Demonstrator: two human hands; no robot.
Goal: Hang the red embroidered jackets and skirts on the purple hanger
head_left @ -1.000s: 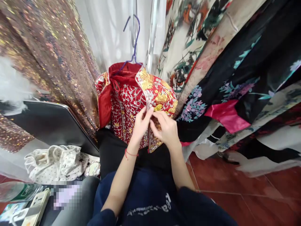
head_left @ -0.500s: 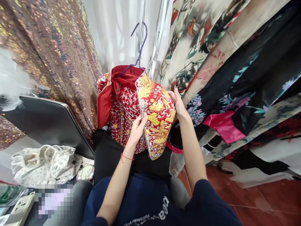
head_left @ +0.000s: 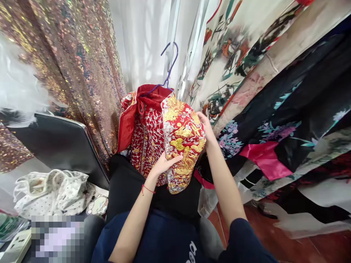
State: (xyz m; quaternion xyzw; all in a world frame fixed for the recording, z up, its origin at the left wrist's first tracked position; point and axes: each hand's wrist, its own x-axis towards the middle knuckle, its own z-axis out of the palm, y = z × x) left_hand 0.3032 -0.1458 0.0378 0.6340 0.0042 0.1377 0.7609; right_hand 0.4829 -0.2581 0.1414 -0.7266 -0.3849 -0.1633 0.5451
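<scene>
A red embroidered jacket (head_left: 182,135) with gold and silver patterns rests over my lap, on a purple hanger (head_left: 170,71) whose hook points up. Its front hangs apart, showing the red lining and a tied red cord at the collar. My left hand (head_left: 166,164) pinches the front edge of one panel, thumb on the outside and fingers hidden behind the cloth. At the panel's outer side, my right hand (head_left: 206,129) grips the jacket near the shoulder, its fingertips partly behind the fabric. Around my left wrist is a red string bracelet (head_left: 148,190).
Sequinned fabric (head_left: 90,54) hangs at left beside a black chair back (head_left: 60,142). A white dotted drawstring bag (head_left: 52,193) lies below it, with a power strip (head_left: 18,246) nearby. Floral garments (head_left: 230,47) and dark clothing hang at right over red floor tiles (head_left: 298,248).
My left hand has slid lower along the panel's edge, with the thumb now lying across the embroidery. The right hand keeps its hold. The whole view has shifted slightly.
</scene>
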